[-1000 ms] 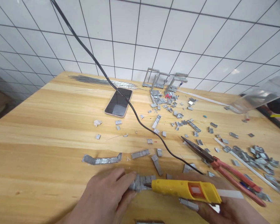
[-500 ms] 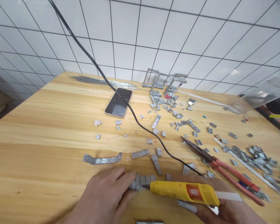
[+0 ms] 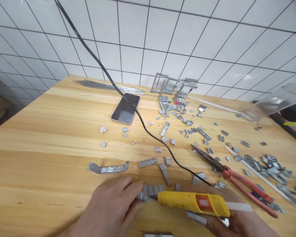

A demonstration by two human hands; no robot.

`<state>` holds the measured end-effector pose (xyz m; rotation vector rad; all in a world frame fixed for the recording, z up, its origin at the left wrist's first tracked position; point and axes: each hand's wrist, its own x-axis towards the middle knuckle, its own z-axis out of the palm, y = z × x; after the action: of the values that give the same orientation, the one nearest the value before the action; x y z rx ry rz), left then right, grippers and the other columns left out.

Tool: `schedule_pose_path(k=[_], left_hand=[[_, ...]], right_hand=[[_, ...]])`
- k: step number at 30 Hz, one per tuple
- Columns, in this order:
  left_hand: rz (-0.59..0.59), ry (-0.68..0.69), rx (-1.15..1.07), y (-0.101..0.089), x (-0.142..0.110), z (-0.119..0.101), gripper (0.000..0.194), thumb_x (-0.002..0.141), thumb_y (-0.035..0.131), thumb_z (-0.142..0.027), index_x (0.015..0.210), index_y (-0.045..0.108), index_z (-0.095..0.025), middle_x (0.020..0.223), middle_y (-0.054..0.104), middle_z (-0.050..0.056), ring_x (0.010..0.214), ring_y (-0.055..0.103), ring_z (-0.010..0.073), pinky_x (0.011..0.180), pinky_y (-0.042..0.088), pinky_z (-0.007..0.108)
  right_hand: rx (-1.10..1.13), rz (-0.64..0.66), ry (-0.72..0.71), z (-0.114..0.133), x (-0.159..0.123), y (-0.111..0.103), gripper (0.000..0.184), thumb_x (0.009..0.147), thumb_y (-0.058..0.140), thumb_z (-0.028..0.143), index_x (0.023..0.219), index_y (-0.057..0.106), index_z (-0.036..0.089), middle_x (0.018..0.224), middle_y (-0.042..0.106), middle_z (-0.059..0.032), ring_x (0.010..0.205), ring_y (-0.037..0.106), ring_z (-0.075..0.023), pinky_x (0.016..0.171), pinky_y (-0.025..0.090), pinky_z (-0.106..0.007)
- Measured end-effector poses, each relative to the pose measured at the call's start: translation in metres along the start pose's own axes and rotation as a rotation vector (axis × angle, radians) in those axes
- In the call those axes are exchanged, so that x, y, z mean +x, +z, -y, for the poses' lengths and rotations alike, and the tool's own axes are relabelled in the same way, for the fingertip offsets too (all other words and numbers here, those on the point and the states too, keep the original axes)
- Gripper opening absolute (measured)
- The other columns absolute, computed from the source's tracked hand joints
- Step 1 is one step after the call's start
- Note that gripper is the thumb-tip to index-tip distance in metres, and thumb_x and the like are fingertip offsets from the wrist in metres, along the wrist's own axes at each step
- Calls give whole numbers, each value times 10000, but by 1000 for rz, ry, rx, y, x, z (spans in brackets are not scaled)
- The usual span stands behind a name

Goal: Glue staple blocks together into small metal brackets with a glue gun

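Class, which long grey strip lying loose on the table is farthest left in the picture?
The strip with angled ends, just beyond the left hand. The others, including the nearby straighter strip, all lie to its right.

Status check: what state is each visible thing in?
Yellow plastic glue gun: gripped in right hand, white stick protruding.
Segmented grey metal strip: pinched in left hand.
Black rectangular smartphone: face up, screen dark.
Red-handled metal pliers: lying, handles apart.
Thin black cable: visible stretch uncoiled.
Grey metal frames: upright.
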<state>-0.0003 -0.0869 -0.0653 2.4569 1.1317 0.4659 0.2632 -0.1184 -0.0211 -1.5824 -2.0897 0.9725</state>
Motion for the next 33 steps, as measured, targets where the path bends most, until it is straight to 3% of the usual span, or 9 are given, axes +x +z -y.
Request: schedule_pose_path(k=[7, 14, 27, 33], left_hand=[[52, -20, -33, -1, 1, -1, 179, 873, 491, -176, 1004, 601, -230, 828, 651, 13, 693, 636, 206, 595, 510, 314], [50, -37, -18, 0, -2, -1, 182, 867, 489, -173, 1000, 596, -234, 819, 644, 9, 685, 637, 216, 578, 498, 329], [119, -92, -58, -1, -1, -3, 129, 863, 504, -167, 955, 556, -242, 839, 635, 0, 729, 618, 215, 603, 464, 313], [103, -98, -79, -1, 0, -3, 117, 851, 516, -159, 931, 543, -240, 826, 632, -12, 712, 603, 198, 597, 440, 289]], right_hand=[[50, -10, 74, -3, 1, 5, 283, 810, 493, 252, 1024, 676, 279, 720, 701, 4, 542, 624, -180, 458, 499, -232], [39, -9, 60, -3, 0, 5, 309, 792, 518, 250, 1048, 687, 275, 751, 718, -8, 528, 614, -177, 456, 489, -241], [-1, 20, -3, -2, 3, 4, 354, 780, 520, 208, 1085, 690, 272, 930, 761, -31, 729, 713, -202, 605, 578, -236], [-77, -39, 8, -6, -1, 4, 323, 793, 581, 225, 1092, 695, 272, 977, 768, -40, 839, 733, -219, 670, 594, -227]])
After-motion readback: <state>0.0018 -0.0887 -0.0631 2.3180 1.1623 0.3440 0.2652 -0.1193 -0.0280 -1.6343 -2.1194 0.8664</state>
